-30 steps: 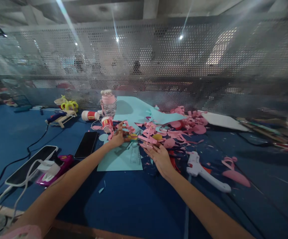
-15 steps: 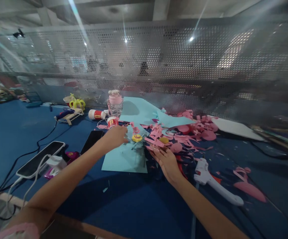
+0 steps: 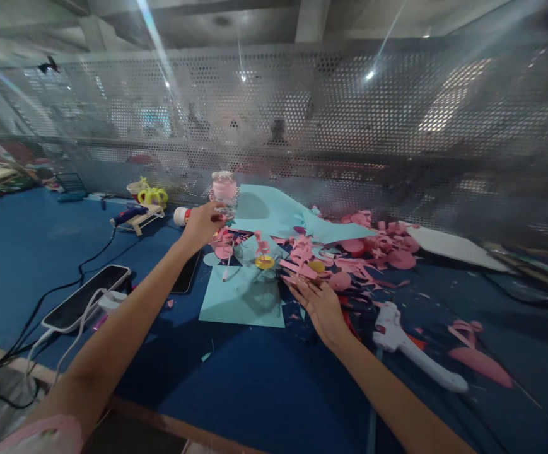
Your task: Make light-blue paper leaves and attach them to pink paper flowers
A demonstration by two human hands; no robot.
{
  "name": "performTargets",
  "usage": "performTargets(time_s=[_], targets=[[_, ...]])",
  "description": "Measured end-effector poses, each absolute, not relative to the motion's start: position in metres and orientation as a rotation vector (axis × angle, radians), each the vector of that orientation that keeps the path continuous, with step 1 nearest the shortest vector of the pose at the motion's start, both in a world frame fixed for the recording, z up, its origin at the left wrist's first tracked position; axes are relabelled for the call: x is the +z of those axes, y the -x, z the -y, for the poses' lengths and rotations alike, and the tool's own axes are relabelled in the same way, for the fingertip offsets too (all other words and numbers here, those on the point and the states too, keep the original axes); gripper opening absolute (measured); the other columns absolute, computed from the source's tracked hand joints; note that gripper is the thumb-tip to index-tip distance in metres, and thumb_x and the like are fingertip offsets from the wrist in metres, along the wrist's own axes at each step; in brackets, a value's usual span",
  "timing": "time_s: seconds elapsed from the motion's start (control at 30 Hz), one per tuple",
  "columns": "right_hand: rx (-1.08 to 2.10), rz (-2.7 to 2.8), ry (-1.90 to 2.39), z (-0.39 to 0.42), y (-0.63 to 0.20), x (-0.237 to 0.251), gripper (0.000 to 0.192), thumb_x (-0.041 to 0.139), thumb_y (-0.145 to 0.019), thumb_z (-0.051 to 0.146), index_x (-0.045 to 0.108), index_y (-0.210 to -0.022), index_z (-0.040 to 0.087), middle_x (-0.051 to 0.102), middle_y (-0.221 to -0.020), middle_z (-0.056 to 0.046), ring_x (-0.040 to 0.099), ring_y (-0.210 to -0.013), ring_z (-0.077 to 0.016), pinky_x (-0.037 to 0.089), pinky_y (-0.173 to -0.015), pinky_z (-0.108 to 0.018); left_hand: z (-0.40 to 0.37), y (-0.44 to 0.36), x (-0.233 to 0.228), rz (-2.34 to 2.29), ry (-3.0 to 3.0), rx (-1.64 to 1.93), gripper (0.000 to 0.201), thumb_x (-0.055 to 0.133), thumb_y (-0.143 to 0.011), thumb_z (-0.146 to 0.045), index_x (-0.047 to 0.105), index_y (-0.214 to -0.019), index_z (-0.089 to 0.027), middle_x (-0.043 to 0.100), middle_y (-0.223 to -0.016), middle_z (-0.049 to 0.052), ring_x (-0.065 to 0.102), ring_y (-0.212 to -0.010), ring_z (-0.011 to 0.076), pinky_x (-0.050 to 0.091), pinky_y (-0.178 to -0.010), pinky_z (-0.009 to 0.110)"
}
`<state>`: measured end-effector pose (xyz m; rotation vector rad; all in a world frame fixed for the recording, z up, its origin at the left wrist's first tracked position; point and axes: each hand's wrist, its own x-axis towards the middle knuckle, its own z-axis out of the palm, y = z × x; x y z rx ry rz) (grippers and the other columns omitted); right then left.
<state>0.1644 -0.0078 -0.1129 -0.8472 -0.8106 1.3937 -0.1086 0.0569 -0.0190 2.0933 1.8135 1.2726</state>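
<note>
The left hand [image 3: 201, 225] is hanging raised above the table, its fingers curling shut around something small beside the clear bottle [image 3: 224, 191] with the pink lid; what it is gripping is too small to tell, though thin pink paper strips [image 3: 224, 243] are dangling just below it. The right hand [image 3: 320, 304] is lying flat, fingers spreading open and straight, fingertips touching the edge of the curly pink paper scraps [image 3: 349, 252]. Between the hands a matte light-blue sheet [image 3: 243, 299] is lying on the blue table [image 3: 264, 391], with a round yellow disc [image 3: 264, 261] on it. A white glue gun [image 3: 410, 347] is resting right of the right wrist.
</note>
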Motion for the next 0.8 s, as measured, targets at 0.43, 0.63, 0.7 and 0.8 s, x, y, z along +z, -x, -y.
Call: performTargets(time_s=[0.43, 0.63, 0.7, 0.8], targets=[[1.329, 0.858, 0.900, 0.006, -0.165, -0.119, 0.042, 0.078, -0.052, 0.025, 0.053, -0.086, 0.021, 0.069, -0.089, 0.000, 0.065, -0.089, -0.0196, 0.044, -0.093, -0.043, -0.043, 0.142, 0.019, -1.700, -2.098, 1.766, 0.033, 0.054, -0.069, -0.007, 0.059, -0.099, -0.019, 0.068, -0.088, 0.003, 0.063, -0.085, 0.0154, 0.049, -0.077, 0.027], [1.298, 0.950, 0.922, 0.006, -0.165, -0.122, 0.041, 0.075, -0.057, 0.024, 0.053, -0.092, 0.022, 0.067, -0.097, -0.001, 0.062, -0.096, -0.0199, 0.042, -0.096, -0.043, -0.047, 0.120, 0.008, -1.698, -1.916, 2.118, 0.021, 0.052, -0.075, -0.015, 0.059, -0.094, -0.019, 0.064, -0.086, 0.001, 0.060, -0.078, 0.0106, 0.048, -0.071, 0.021], [1.307, 0.954, 0.909, 0.007, -0.165, -0.122, 0.041, 0.076, -0.057, 0.025, 0.052, -0.091, 0.023, 0.067, -0.095, 0.000, 0.063, -0.094, -0.0195, 0.042, -0.095, -0.043, -0.060, 0.112, -0.009, -1.731, -1.770, 2.106, 0.021, 0.050, -0.078, -0.023, 0.057, -0.096, -0.018, 0.062, -0.082, 0.001, 0.060, -0.075, 0.0109, 0.048, -0.071, 0.022], [1.305, 0.962, 0.917, 0.007, -0.165, -0.122, 0.041, 0.075, -0.058, 0.027, 0.051, -0.091, 0.022, 0.066, -0.096, -0.001, 0.062, -0.095, -0.0202, 0.042, -0.095, -0.043, -0.082, 0.103, -0.040, -1.776, -1.457, 2.102, 0.025, 0.044, -0.080, -0.025, 0.052, -0.100, -0.013, 0.061, -0.088, 0.005, 0.060, -0.078, 0.0113, 0.048, -0.070, 0.022]])
